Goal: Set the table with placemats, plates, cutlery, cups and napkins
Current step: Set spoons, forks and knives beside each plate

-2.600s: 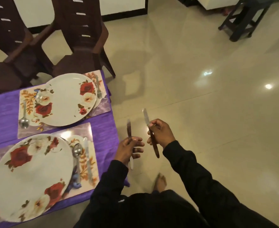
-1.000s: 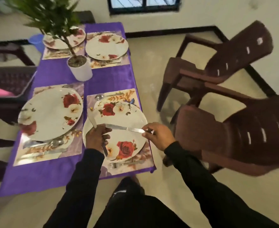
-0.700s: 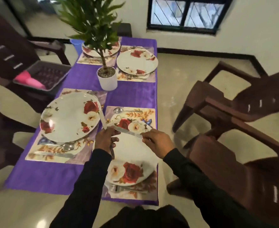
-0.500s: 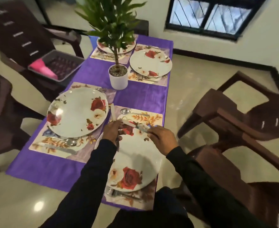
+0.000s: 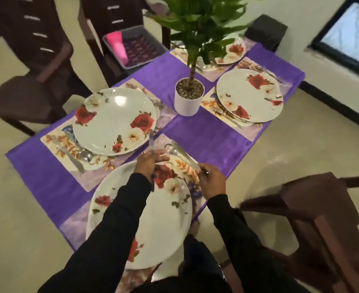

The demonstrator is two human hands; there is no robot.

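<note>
left hand grips knife | right hand grips second knife

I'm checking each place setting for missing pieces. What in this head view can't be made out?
- Far-left plate: mostly hidden by the plant's leaves; its cutlery can't be seen.
- Nearest plate: the black sleeves cover its near side and what lies beside it.
- Knife in the left hand: handle hidden by the hand.
- Grey tray on the chair: blurred, contents beyond the pink item unclear.
</note>
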